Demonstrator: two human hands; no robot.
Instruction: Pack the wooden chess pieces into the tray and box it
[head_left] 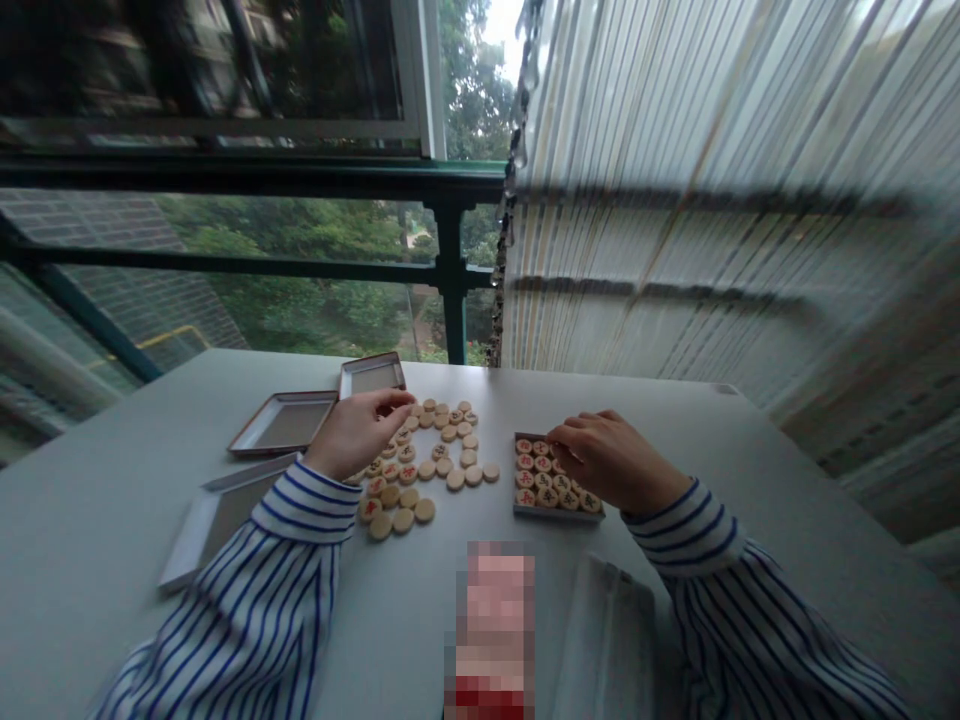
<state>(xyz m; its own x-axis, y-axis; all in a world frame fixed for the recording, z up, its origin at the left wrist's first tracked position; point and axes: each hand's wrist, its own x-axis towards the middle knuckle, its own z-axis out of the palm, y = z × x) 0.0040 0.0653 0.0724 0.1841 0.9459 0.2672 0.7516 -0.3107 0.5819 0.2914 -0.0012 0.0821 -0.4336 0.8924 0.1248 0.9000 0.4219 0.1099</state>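
Observation:
Round wooden Chinese chess pieces [448,433] lie scattered in a loose ring on the table, some with red or black characters, others showing a plain face. Over the far left part of them is my left hand [356,432], thumb and fingers brought close together; whatever is between the tips is hidden. A shallow square box [559,515] to the right holds rows of pieces [547,495] with characters up. My right hand [604,458] bends over its far right part, fingers curled down at the pieces and covering some. What these fingertips grip does not show.
Three shallow trays or lids stand at the left: a near one [184,540], a middle one [251,448] and a far one [373,358]. A clear plastic-looking item [607,640] lies near the front of the white table [750,450]. A string curtain [637,200] hangs beyond.

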